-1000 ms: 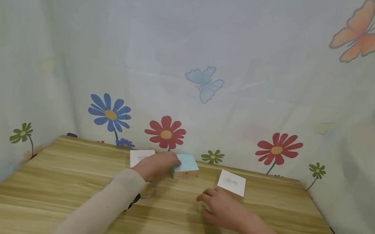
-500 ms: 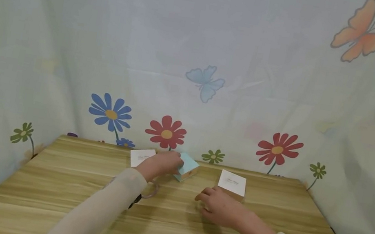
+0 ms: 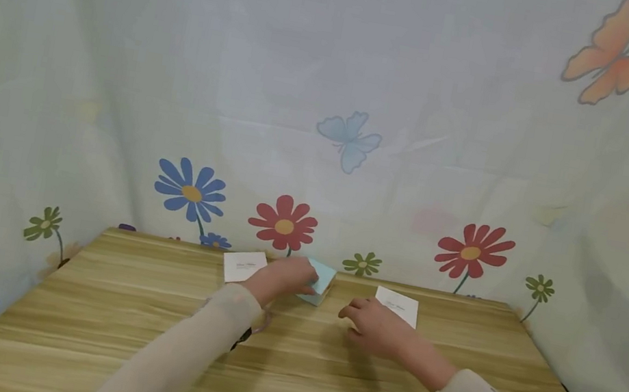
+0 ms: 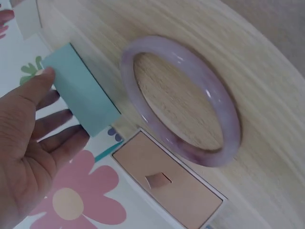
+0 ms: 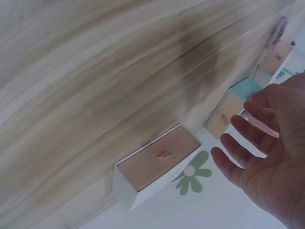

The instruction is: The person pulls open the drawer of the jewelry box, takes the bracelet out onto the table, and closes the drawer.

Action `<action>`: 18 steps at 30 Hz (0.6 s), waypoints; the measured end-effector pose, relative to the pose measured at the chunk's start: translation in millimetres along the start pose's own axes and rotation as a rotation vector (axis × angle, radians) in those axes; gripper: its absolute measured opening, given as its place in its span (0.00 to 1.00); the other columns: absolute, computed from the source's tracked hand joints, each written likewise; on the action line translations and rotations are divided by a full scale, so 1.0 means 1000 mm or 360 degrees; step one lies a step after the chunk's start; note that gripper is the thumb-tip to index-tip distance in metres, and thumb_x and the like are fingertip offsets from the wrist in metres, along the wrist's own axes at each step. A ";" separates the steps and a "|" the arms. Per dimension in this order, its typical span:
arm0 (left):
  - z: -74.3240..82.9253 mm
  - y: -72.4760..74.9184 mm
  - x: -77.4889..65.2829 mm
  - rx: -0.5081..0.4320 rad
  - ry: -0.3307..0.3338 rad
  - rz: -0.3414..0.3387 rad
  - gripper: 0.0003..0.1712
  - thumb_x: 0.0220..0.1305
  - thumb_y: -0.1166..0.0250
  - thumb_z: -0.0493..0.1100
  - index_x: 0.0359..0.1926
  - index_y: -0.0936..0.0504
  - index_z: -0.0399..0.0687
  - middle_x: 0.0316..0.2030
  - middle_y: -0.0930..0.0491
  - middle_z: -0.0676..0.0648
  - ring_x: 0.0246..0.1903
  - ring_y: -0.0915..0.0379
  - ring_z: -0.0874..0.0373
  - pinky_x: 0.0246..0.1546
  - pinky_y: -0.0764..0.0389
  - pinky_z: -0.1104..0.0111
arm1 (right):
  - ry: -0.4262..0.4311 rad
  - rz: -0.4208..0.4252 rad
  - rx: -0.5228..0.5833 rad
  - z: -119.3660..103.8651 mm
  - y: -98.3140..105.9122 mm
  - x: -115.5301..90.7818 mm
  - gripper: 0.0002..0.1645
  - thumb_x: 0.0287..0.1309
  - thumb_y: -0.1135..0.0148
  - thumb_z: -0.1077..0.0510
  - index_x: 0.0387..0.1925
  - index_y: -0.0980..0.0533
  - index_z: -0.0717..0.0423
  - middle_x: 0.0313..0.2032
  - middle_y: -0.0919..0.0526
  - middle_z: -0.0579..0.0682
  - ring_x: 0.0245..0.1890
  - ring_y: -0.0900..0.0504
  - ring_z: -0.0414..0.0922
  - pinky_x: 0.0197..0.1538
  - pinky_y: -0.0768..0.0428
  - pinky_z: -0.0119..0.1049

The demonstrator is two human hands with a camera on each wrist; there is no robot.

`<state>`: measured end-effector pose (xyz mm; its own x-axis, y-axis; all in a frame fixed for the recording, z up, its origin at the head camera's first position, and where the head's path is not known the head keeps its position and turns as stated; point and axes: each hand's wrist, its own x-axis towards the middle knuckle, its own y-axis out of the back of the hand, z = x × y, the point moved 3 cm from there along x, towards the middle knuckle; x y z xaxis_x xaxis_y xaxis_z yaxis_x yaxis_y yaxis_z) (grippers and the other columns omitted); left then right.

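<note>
- Turquoise box (image 3: 326,276) has swung round since a second ago: its tan front (image 5: 225,114), which faced you then, now looks off to your right.
- Your left hand (image 3: 282,277) has hold of it near the table's far edge, thumb and fingers closed in on the box.
- Nearest to it is the left white box (image 4: 169,181), just beside but apart, with the lilac bangle (image 4: 228,121) lying flat on the table (image 3: 295,387) in front.
- Your right hand (image 3: 376,328) holds nothing; its fingers are spread and loosely bent, near the right white box (image 5: 159,157).
- Behind the boxes hangs a flowered curtain (image 3: 253,40).
- From your head view, your left hand hides much of the turquoise box and a corner of the left white box; your left cuff hides most of the bangle.
- Your right hand covers the right white box's front there; you can't read the lettering on either lid.
</note>
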<state>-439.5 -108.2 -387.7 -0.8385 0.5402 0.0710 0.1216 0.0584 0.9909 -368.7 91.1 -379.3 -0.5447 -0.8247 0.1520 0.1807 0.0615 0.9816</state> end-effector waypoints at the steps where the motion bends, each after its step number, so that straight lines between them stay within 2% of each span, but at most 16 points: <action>1: 0.001 0.000 0.001 0.0013 0.0012 0.0002 0.15 0.67 0.30 0.52 0.46 0.10 0.48 0.30 0.16 0.53 0.28 0.31 0.61 0.35 0.26 0.73 | -0.0003 0.0010 -0.0001 0.002 -0.002 0.000 0.14 0.63 0.35 0.63 0.50 0.18 0.58 0.45 0.17 0.52 0.48 0.19 0.54 0.53 0.22 0.48; 6: 0.007 0.001 0.004 0.0053 0.0145 0.0006 0.15 0.66 0.30 0.53 0.45 0.11 0.48 0.35 0.14 0.51 0.29 0.28 0.60 0.38 0.22 0.70 | 0.0029 0.0090 0.0021 0.007 -0.006 0.002 0.12 0.62 0.35 0.65 0.47 0.17 0.58 0.42 0.17 0.52 0.45 0.18 0.53 0.50 0.20 0.46; 11: 0.015 0.003 0.008 0.0047 0.0235 0.0016 0.15 0.66 0.29 0.53 0.41 0.12 0.46 0.33 0.16 0.50 0.30 0.26 0.58 0.36 0.21 0.66 | -0.0016 0.0081 0.0084 0.008 -0.008 0.005 0.11 0.63 0.36 0.66 0.47 0.16 0.59 0.43 0.16 0.53 0.46 0.19 0.53 0.49 0.19 0.46; 14: 0.017 0.005 0.010 0.0027 0.0284 -0.0013 0.15 0.66 0.30 0.53 0.38 0.13 0.46 0.31 0.18 0.50 0.29 0.26 0.58 0.34 0.21 0.66 | -0.0034 0.0074 0.0093 0.009 -0.010 0.010 0.11 0.64 0.37 0.65 0.47 0.16 0.58 0.43 0.16 0.53 0.44 0.19 0.52 0.46 0.19 0.45; 18: 0.010 0.012 0.012 -0.0071 0.0317 -0.0097 0.14 0.69 0.32 0.51 0.32 0.16 0.47 0.25 0.24 0.52 0.26 0.31 0.59 0.30 0.27 0.68 | -0.0016 0.0071 0.0085 0.011 -0.005 0.018 0.12 0.63 0.38 0.65 0.47 0.17 0.59 0.43 0.16 0.54 0.39 0.17 0.49 0.42 0.18 0.42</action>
<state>-442.6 -92.6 -376.2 -0.9326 0.3599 0.0277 0.0476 0.0465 0.9978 -388.6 81.6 -380.3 -0.5456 -0.8147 0.1964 0.1609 0.1282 0.9786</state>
